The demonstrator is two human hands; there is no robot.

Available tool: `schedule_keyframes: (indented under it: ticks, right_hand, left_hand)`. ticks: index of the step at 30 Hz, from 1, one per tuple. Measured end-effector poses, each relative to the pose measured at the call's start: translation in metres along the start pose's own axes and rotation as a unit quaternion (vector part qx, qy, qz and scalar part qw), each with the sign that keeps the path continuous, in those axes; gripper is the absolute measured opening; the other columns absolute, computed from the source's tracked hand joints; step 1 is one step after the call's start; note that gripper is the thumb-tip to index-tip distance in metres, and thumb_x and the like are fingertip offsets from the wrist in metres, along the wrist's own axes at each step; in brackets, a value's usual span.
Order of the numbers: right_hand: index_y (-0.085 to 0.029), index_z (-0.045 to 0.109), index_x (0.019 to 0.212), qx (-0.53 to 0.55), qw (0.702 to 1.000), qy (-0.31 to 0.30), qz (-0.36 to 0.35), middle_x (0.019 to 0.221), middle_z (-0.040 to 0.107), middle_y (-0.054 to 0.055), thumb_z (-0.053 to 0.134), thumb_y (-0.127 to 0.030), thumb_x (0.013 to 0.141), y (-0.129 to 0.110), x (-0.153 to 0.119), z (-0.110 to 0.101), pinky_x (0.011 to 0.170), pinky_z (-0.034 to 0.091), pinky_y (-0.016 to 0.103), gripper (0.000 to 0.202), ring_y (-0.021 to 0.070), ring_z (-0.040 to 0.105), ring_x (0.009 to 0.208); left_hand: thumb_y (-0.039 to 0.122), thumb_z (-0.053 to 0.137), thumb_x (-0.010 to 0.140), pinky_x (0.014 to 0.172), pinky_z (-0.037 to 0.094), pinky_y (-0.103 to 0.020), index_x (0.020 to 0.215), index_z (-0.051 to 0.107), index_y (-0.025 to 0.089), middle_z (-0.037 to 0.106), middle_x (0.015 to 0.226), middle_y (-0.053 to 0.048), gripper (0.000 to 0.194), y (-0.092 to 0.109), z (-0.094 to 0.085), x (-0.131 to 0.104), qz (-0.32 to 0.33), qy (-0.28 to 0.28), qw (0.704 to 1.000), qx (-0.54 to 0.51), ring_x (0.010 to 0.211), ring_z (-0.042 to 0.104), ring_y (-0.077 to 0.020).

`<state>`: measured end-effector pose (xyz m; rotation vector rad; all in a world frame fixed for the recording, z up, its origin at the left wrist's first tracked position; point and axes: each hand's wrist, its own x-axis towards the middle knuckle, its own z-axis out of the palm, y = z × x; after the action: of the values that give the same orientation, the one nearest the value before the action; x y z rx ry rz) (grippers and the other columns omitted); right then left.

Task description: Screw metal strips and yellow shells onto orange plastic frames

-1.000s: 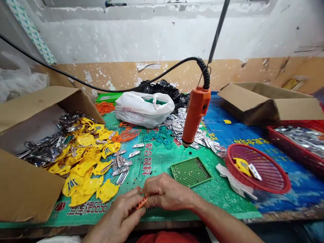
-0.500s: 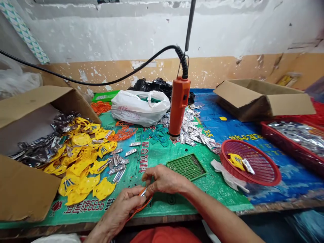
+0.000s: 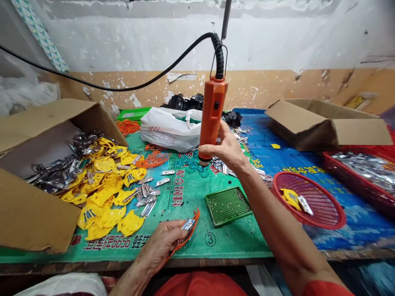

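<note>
My left hand (image 3: 166, 240) pinches an orange plastic piece (image 3: 191, 231) with a shiny metal clip (image 3: 187, 224) lying on it, near the table's front edge. My right hand (image 3: 226, 146) is wrapped round the lower part of an orange electric screwdriver (image 3: 212, 107), which hangs upright from a black cable. The tool's tip points down over small dark green pieces (image 3: 197, 166). Between my hands and the red basket, a green perforated tray (image 3: 228, 206) holds tiny screws. Yellow pieces (image 3: 103, 205) and loose metal clips (image 3: 146, 195) lie in a heap to the left.
An open cardboard box (image 3: 40, 213) spills parts at the left; another box (image 3: 308, 123) stands back right. A white bag (image 3: 169, 131) sits behind the green pieces. On the right are a red basket (image 3: 311, 201) and a red tray (image 3: 358, 174) of metal parts.
My right hand has left the orange piece, reached up and taken hold of the screwdriver. My left hand keeps the piece, now tilted up with the clip showing. The green tray looks slightly turned.
</note>
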<state>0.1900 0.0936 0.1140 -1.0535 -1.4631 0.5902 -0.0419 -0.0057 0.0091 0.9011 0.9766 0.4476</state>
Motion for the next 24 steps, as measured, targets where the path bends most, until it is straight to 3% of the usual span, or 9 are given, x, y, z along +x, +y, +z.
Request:
schedule_keyframes:
  ticks: [3, 8, 13, 17, 24]
  right_hand:
    - [-0.021, 0.059, 0.109, 0.097, 0.994, -0.032, 0.049, 0.097, 0.065, 0.003, 0.079, -0.036, 0.055, 0.002, 0.01, 0.016, 0.077, 0.051, 0.04, 0.059, 0.0219, 0.06, 0.088]
    - [-0.018, 0.063, 0.092, 0.052, 0.989, 0.05, 0.126, 0.067, 0.06, -0.003, 0.074, -0.019, 0.051, -0.007, -0.012, 0.017, 0.058, 0.045, 0.032, 0.042, 0.0139, 0.052, 0.059]
    - [-0.017, 0.059, 0.062, 0.008, 0.977, 0.12, 0.176, 0.058, 0.058, -0.002, 0.073, -0.019, 0.053, 0.003, -0.052, 0.007, 0.051, 0.043, 0.031, 0.017, 0.0129, 0.051, 0.052]
    - [-0.017, 0.062, 0.069, 0.058, 0.968, 0.177, 0.168, 0.058, 0.061, -0.003, 0.078, -0.029, 0.054, 0.02, -0.072, 0.008, 0.052, 0.045, 0.031, 0.025, 0.0131, 0.054, 0.051]
    - [-0.017, 0.065, 0.096, 0.091, 0.963, 0.194, 0.163, 0.061, 0.062, -0.004, 0.078, -0.025, 0.053, 0.028, -0.08, 0.011, 0.054, 0.046, 0.031, 0.046, 0.0138, 0.055, 0.051]
  left_hand:
    - [0.028, 0.066, 0.065, 0.053, 0.015, -0.025, 0.078, 0.071, 0.012, 0.048, 0.056, 0.003, 0.022, -0.001, 0.002, -0.002, -0.002, -0.012, 1.0, -0.002, 0.054, 0.027, -0.009]
    - [0.024, 0.064, 0.065, 0.054, 0.018, -0.024, 0.079, 0.071, 0.012, 0.048, 0.058, 0.003, 0.02, -0.002, 0.0, -0.006, 0.01, -0.008, 1.0, 0.009, 0.056, 0.03, -0.0091]
    - [0.026, 0.065, 0.066, 0.054, 0.021, -0.024, 0.072, 0.069, 0.012, 0.048, 0.056, 0.004, 0.015, 0.005, 0.004, -0.006, 0.017, 0.004, 1.0, -0.017, 0.055, 0.031, -0.0089]
    - [0.029, 0.068, 0.066, 0.054, 0.022, -0.023, 0.075, 0.069, 0.012, 0.05, 0.059, 0.003, 0.02, 0.007, 0.007, -0.003, 0.017, 0.028, 0.999, -0.023, 0.057, 0.033, -0.0094]
    - [0.029, 0.066, 0.068, 0.05, 0.015, -0.024, 0.072, 0.066, 0.012, 0.041, 0.054, 0.005, 0.017, 0.006, 0.009, 0.001, 0.019, 0.031, 0.999, -0.02, 0.052, 0.024, -0.0078]
